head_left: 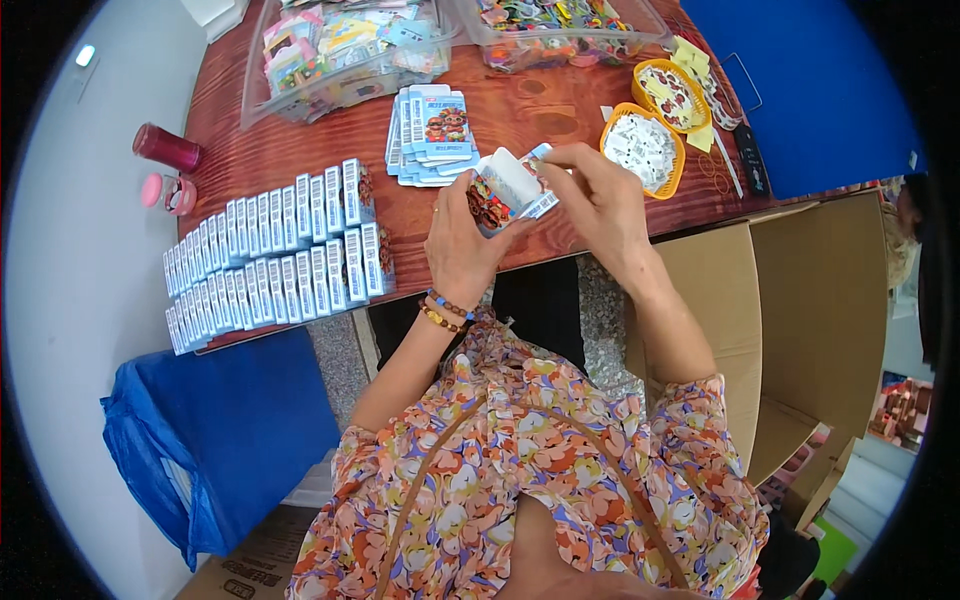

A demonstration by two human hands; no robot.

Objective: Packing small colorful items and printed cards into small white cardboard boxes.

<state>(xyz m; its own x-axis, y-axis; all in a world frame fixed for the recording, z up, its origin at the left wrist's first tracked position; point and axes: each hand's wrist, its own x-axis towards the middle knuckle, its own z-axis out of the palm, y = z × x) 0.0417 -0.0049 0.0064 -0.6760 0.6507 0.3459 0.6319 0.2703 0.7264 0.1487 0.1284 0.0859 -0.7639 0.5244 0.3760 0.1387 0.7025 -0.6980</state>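
Observation:
My left hand [465, 230] grips a small printed cardboard box [490, 203] near the table's front edge, with its thumb along the near side. A white flap [512, 180] stands up from the box, so it is unclosed. My right hand [600, 200] is at the box's right end, fingers curled and pinched at its blue-and-white edge; the fingertips are partly hidden. Just beyond lies a stack of flat printed cartons [430, 135]. To the left, two rows of finished-looking boxes [290, 218] stand on edge, close together.
Two clear plastic bins [290, 105] of colourful packets and small items stand at the back. Yellow baskets [679, 172] hold white and yellow slips at right. A red cylinder [168, 147] and pink-lidded jar [180, 196] are far left. A large open carton [700, 300] stands right.

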